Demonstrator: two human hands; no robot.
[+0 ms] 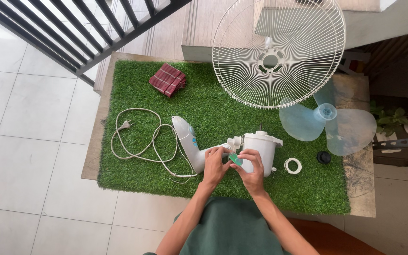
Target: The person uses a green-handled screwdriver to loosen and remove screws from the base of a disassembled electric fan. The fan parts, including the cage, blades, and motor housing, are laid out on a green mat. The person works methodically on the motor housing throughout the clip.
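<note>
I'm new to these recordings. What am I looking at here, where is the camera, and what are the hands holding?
One camera, worn on a person's head, looks down at their two bare hands. On a green artificial-grass mat lie a white fan motor body with its coiled white power cord, a white wire fan guard, translucent blue fan blades, a white plastic ring, a black round cap and a folded red cloth. The left hand and right hand pinch a small green piece beside the motor.

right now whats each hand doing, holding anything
left hand: closed on the white fan body
right hand: pinching a small green tool at the fan body
</note>
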